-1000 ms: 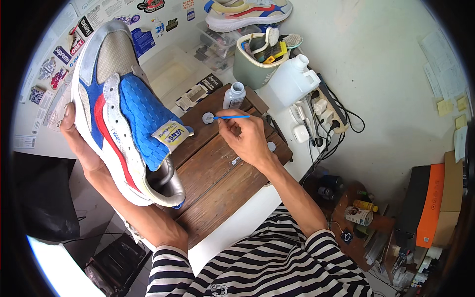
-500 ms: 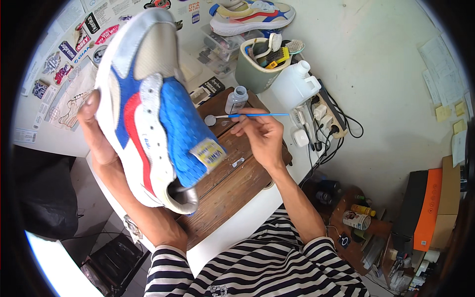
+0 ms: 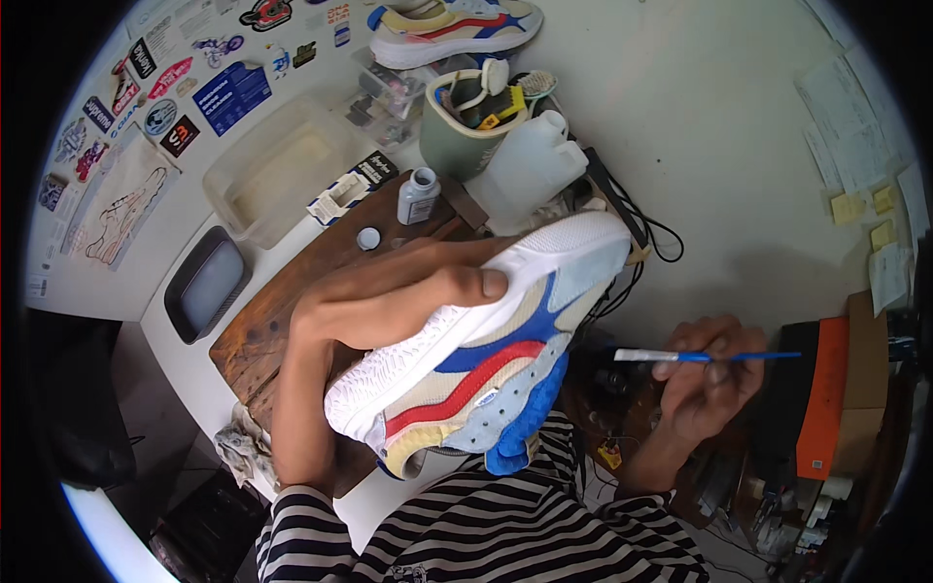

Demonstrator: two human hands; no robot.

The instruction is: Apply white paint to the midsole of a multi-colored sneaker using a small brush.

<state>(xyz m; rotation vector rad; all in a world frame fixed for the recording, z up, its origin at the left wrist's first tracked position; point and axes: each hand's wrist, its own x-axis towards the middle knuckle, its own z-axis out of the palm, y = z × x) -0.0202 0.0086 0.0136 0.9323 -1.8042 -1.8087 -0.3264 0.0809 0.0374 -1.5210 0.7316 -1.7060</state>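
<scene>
On the shoe (image 3: 491, 352), small lettering (image 3: 485, 396)

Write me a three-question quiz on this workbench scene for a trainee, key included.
1. Which hand holds the paintbrush?
2. True or false: the paintbrush is touching the held shoe.
3. What colour is the tub that holds the scrub brushes? (a) red (b) green (c) black

Key:
1. The right hand.
2. False; a gap shows between them.
3. b
</scene>
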